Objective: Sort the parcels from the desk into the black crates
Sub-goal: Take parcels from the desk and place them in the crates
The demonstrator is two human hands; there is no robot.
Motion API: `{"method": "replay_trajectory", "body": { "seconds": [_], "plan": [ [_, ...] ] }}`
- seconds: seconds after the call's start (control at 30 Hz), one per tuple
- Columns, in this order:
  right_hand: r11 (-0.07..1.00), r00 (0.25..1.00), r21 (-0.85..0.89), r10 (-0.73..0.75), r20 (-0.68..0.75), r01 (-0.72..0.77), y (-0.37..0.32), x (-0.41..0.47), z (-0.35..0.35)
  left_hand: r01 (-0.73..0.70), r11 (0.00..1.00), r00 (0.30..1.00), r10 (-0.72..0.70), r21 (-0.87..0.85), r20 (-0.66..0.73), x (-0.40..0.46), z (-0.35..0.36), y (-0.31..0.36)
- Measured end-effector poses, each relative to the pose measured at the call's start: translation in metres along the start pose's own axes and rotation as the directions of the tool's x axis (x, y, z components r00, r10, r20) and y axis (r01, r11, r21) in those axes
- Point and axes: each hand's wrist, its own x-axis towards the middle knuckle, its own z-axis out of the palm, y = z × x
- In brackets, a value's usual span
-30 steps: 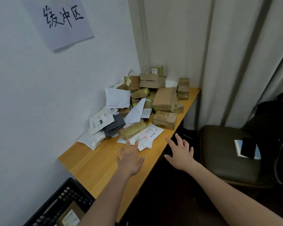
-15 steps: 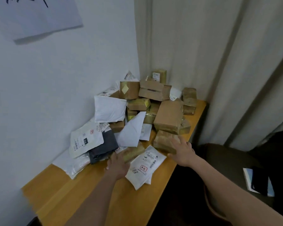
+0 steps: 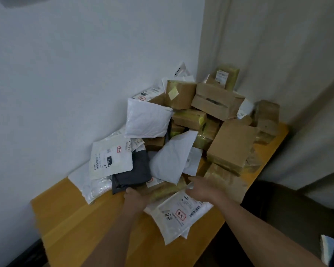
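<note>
Parcels are heaped on the wooden desk (image 3: pixel 75 218) against the wall: brown boxes, white mailers and a grey mailer (image 3: pixel 131 174). At the front of the heap lies a flat brown parcel wrapped in yellowish tape (image 3: pixel 166 189). My left hand (image 3: pixel 135 197) curls round its left end. My right hand (image 3: pixel 204 189) reaches over its right end with fingers stretched out, touching it. A white labelled mailer (image 3: pixel 179 214) lies just in front, partly under my right hand. No black crate is clearly visible.
A large brown box (image 3: pixel 231 145) and a smaller box (image 3: pixel 226 182) sit right of my hands. A curtain (image 3: pixel 278 54) hangs behind the desk's far end. A dark chair seat (image 3: pixel 297 218) stands at the right, with a pale book (image 3: pixel 328 249) on it.
I have leaned in closer to the heap. My right hand left the brown box and moved left onto the taped parcel; my left hand closed on its other end.
</note>
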Motion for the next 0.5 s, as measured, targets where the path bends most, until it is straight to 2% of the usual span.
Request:
{"method": "replay_trajectory", "body": {
  "seconds": [0.07, 0.17, 0.27, 0.33, 0.5],
  "plan": [
    [0.992, 0.999, 0.117, -0.039, 0.027, 0.035, -0.006, 0.007, -0.006, 0.017, 0.983, 0.999, -0.009, -0.182, 0.045, -0.008, -0.005, 0.005],
    [0.967, 0.996, 0.254, -0.046, 0.07, 0.027, -0.005, 0.026, -0.006, 0.136, 0.915, 0.982, -0.074, -0.379, 0.173, -0.021, -0.008, 0.01],
    [0.948, 0.995, 0.318, -0.052, 0.089, 0.021, -0.011, 0.042, -0.008, 0.204, 0.847, 0.969, -0.104, -0.49, 0.225, -0.018, -0.01, 0.009],
    [0.959, 0.995, 0.282, -0.055, 0.082, 0.029, -0.016, 0.051, -0.016, 0.193, 0.826, 0.973, -0.091, -0.53, 0.213, -0.017, -0.016, 0.009],
    [0.912, 0.999, 0.409, -0.037, 0.004, 0.032, -0.037, 0.06, -0.049, 0.145, 0.807, 0.985, -0.061, -0.573, 0.163, -0.017, -0.043, 0.021]
  ]
}}
